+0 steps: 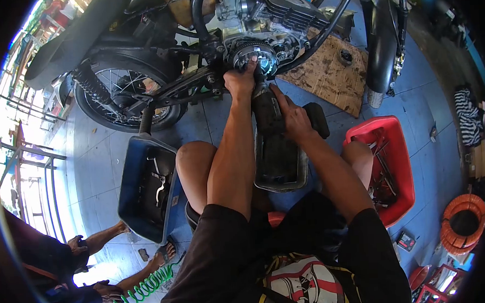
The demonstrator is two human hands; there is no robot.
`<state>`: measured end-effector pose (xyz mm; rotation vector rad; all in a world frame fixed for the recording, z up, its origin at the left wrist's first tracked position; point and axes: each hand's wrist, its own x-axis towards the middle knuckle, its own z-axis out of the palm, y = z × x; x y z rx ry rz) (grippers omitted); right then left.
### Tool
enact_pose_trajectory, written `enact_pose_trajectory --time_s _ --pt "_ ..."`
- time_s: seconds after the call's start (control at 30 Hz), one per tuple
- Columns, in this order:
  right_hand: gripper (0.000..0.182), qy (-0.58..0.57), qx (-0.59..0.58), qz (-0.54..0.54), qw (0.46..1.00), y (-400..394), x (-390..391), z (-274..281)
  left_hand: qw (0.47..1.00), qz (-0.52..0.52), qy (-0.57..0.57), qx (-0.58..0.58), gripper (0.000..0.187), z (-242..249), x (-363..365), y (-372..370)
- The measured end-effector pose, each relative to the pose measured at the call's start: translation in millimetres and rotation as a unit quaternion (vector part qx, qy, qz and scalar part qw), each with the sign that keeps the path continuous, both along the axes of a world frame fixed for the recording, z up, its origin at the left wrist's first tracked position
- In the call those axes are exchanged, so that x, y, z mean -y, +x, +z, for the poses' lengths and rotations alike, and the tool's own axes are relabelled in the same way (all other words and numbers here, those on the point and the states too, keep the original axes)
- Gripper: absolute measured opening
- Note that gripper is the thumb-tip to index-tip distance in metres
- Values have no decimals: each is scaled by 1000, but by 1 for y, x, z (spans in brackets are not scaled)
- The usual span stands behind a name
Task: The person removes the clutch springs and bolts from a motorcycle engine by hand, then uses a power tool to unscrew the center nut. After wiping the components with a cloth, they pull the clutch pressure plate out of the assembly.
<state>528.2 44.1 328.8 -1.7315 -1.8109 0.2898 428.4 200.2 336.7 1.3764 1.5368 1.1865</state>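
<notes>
My left hand (240,82) grips the round toothed clutch basket (254,58) on the engine's open side, its thumb up against the shiny face. In my right hand (296,119) is a dark impact wrench (268,111), its nose pointing up at the clutch. My right fingers close round its grip, with the index finger stretched along the body. The tool's tip and the contact with the clutch are partly hidden by my left hand. Below it on the floor lies an oily drain pan (280,179) with dark liquid.
The motorcycle's rear wheel (126,91) is at left. A blue bin (126,189) and a red bin (406,171) with tools flank my knees. Stained cardboard (326,77) lies beneath the engine. At lower left another person sits by a green coiled hose (145,288).
</notes>
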Motion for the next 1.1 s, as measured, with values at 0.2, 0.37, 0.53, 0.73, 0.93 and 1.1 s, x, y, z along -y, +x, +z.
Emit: enact_pose_trajectory --time_s 0.2,0.37,0.53,0.73,0.93,1.1 --pt "87 27 -5 9 1000 4 -3 -9 1000 16 16 -3 65 -10 -8 0" --pt "89 55 -44 11 997 -2 -5 -10 999 -3 -7 33 59 -16 -9 1" --pt "105 25 -61 1 998 -3 -6 -11 999 8 23 49 57 -13 -3 0" --pt "102 15 -20 9 1000 -1 -6 -7 1000 -5 -16 -5 60 -2 0 -4" --pt "96 103 -46 40 993 -2 -9 -19 1000 7 -12 18 66 -11 -2 -3" --pt "94 123 -52 52 990 -2 -9 -17 999 15 -22 34 69 -14 -3 -2"
